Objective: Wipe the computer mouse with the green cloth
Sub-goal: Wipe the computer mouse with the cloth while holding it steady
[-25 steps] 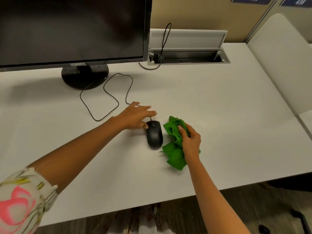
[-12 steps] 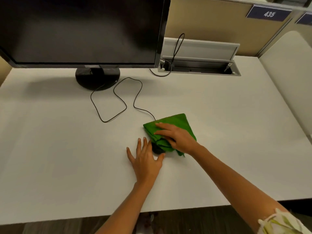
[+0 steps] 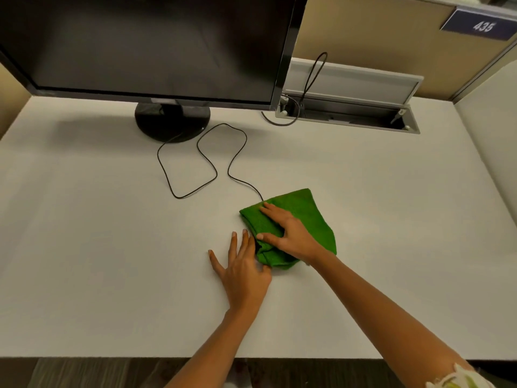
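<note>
The green cloth lies draped over the computer mouse near the middle of the white desk, and the mouse itself is hidden beneath it. My right hand presses down on the cloth, fingers curved around the bump under it. My left hand rests flat on the desk with fingers spread, its thumb side touching the cloth's near left edge. The mouse's black cable loops across the desk and disappears under the cloth's far corner.
A black monitor on a round stand fills the back left. A grey cable hatch with its lid up sits at the back right. The white desk ends at its near edge below my forearms.
A second ago the mouse lay bare with my left hand at its front and the cloth bunched beside it. The cloth now covers the mouse, and my left hand has moved to its near side.
</note>
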Demonstrator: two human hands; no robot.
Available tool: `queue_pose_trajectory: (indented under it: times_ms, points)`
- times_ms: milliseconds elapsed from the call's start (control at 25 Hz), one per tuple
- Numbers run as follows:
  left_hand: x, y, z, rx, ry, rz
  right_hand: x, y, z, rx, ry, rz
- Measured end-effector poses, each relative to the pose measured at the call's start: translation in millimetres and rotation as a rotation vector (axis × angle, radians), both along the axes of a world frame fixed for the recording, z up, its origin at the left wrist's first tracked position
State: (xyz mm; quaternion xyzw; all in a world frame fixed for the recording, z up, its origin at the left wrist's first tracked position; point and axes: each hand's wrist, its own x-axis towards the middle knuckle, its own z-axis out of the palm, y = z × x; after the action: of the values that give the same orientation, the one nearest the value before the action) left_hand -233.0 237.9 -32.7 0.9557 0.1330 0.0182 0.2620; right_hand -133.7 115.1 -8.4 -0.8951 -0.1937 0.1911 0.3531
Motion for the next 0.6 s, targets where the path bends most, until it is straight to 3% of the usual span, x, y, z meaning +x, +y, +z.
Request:
queue_pose_trajectory:
  times_ms: [160, 600]
  points:
    - [0, 1, -1, -0.001, -0.017, -0.001, 13, 5, -1, -0.035, 0.018, -0.011]
    - [-1, 0, 0, 0.005, -0.014, 0.013, 51, 35, -14, -0.026, -0.215, -0.113]
